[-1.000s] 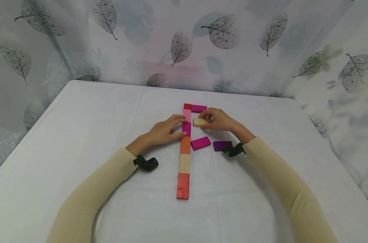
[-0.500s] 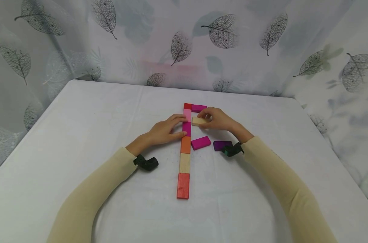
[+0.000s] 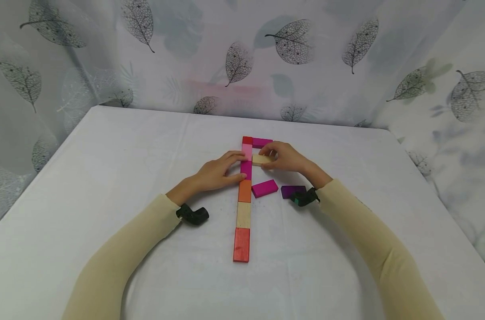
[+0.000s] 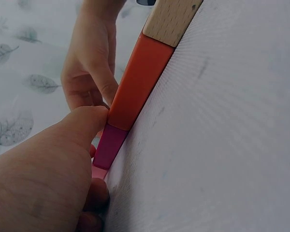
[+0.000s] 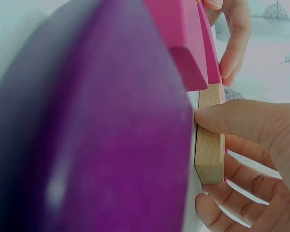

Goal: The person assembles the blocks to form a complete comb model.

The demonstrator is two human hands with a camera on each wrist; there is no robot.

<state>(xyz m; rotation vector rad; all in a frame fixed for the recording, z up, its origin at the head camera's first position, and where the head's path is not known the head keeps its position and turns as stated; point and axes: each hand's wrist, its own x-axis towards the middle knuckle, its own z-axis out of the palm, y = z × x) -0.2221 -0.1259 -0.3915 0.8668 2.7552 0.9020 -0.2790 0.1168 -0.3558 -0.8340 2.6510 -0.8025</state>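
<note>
A straight row of wooden blocks runs away from me: a red block (image 3: 241, 245), a plain block (image 3: 243, 215), an orange block (image 3: 244, 191), a magenta block (image 3: 246, 170), a pink block (image 3: 247, 151) and a far red one. My left hand (image 3: 215, 172) touches the row, thumb near the orange-magenta joint and fingertips at the pink block. With thumb and fingers, my right hand (image 3: 289, 157) pinches a plain wooden block (image 5: 210, 145), its end right at the row's right side. Another magenta block (image 3: 261, 142) lies crosswise at the far end.
Right of the row, a loose magenta block (image 3: 265, 188) lies at an angle, one corner close to the orange block. A purple block (image 3: 289, 191) lies by my right wrist's black camera (image 3: 304, 197) and looms large in the right wrist view. Leaf-patterned cloth (image 3: 166, 58) hangs behind the table.
My right hand has slid the plain block slightly left, narrowing the gap to the row until its end meets it. The left hand has stayed in place.
</note>
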